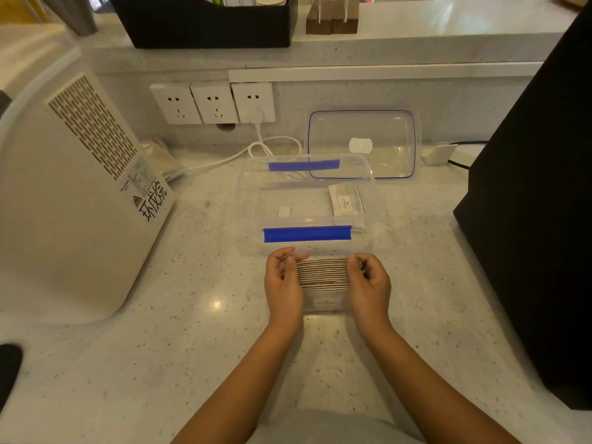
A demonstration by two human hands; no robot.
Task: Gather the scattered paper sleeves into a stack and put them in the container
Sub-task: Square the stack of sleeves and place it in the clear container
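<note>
Left hand (283, 277) and right hand (368, 278) clamp sleeve stack (323, 274); long axis left-right.

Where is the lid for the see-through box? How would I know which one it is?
Find the three white wall sockets at the back of the speckled counter. Just right of them, the lid leans against the wall behind the open clear container. It is a flat clear rectangle with a thin blue rim and a small white patch in the middle, whereas the container has thick blue clips.

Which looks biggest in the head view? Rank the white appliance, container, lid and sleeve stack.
1. White appliance, though it sits nearer the camera.
2. Container.
3. Lid, lying farther back, so unsure against the container.
4. Sleeve stack.
</note>
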